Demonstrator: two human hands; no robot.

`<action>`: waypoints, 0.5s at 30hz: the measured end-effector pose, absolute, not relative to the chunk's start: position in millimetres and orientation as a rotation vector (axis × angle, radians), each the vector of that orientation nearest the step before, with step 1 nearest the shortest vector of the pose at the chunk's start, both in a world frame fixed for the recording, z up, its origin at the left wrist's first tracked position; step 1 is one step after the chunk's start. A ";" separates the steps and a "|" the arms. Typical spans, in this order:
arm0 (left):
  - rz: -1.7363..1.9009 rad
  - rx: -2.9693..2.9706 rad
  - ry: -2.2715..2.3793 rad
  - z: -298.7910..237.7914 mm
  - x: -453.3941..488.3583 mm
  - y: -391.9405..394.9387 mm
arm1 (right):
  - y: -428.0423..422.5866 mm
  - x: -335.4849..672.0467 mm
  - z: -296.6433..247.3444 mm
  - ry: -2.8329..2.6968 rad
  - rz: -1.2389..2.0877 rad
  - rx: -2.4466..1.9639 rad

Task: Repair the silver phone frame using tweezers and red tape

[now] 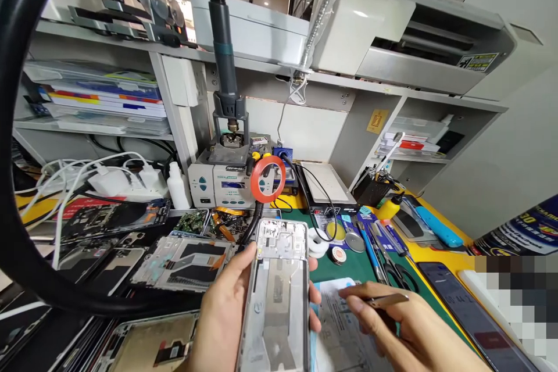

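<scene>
Our left hand [222, 308] grips the frame [281, 279], our right hand [401, 322] a metal tool [390, 300]; its slip could scratch the frame.

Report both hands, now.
Left hand: closed around a phone frame.
Right hand: closed on a slim metal tool.

A phone frame [279, 290] is over the middle of the table [436, 254], a soldering station [226, 186] behind it at the back edge; phone parts [183, 264] lie toward the left edge, scissors [389, 257] left of a phone [471, 308] near the right.
</scene>
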State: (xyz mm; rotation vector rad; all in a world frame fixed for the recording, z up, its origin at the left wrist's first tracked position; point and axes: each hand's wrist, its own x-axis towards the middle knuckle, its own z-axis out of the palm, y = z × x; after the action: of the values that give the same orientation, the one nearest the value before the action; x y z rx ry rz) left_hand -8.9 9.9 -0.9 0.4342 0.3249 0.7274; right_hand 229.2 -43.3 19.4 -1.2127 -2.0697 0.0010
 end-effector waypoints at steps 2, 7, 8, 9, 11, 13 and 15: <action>0.622 0.418 0.223 2.4 -13.8 15.3 | -41.6 228.7 24.8 -2.060 0.038 -1.196; 0.623 0.340 0.233 -9.2 -19.1 20.1 | -31.0 216.7 43.4 -1.749 0.161 -1.155; 0.649 0.308 0.257 -13.1 -18.8 19.6 | -25.9 211.3 47.4 -1.620 0.207 -1.084; 0.679 0.278 0.263 -16.5 -18.3 18.9 | -20.1 205.2 50.7 -1.567 0.263 -1.022; 0.718 0.252 0.236 -20.9 -16.8 17.6 | -8.3 192.8 53.1 -1.520 0.364 -0.954; 0.725 0.268 0.204 -21.8 -15.0 16.8 | -0.2 183.2 48.2 -1.525 0.428 -0.901; 0.749 0.297 0.214 -21.0 -13.3 15.5 | 1.1 179.8 36.5 -1.539 0.415 -0.856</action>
State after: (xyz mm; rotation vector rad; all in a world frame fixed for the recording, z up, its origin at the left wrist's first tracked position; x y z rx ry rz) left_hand -13.3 15.5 -21.0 0.2974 0.2140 0.7495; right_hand 179.8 1.1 36.5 -0.8556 -1.5387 0.4148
